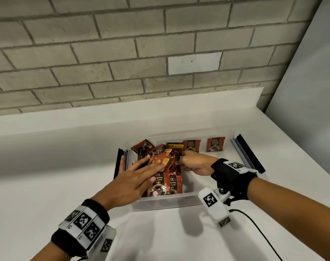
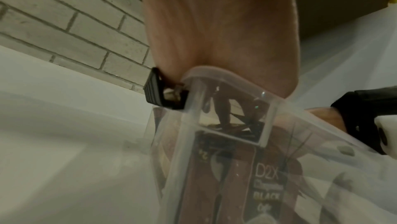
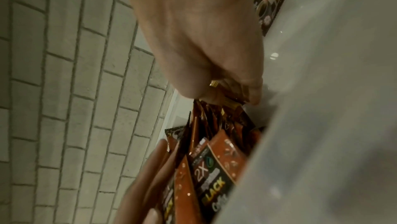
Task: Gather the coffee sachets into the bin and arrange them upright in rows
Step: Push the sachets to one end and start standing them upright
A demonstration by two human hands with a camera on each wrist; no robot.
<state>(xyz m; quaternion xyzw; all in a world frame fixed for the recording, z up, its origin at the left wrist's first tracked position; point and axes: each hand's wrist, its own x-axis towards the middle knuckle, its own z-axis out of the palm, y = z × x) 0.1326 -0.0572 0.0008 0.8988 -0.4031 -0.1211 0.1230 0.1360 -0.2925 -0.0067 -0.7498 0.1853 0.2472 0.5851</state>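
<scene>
A clear plastic bin (image 1: 168,202) sits on the white counter and holds several red and black coffee sachets (image 1: 161,183). Most lie in a jumbled pile at its left half; two stand against the far wall (image 1: 216,144). My left hand (image 1: 141,172) lies flat with straight fingers pressing on top of the pile. My right hand (image 1: 186,161) reaches in from the right, its fingers curled and pinching sachets (image 3: 227,92) at the pile's middle. The left wrist view shows the bin's corner (image 2: 214,78) and a sachet (image 2: 264,188) behind the wall.
Black latch handles stick out at the bin's left (image 1: 119,161) and right (image 1: 249,153) ends. A grey brick wall (image 1: 122,53) rises behind the counter. A black cable (image 1: 258,232) trails from my right wrist over the counter. A grey panel (image 1: 311,72) bounds the right side.
</scene>
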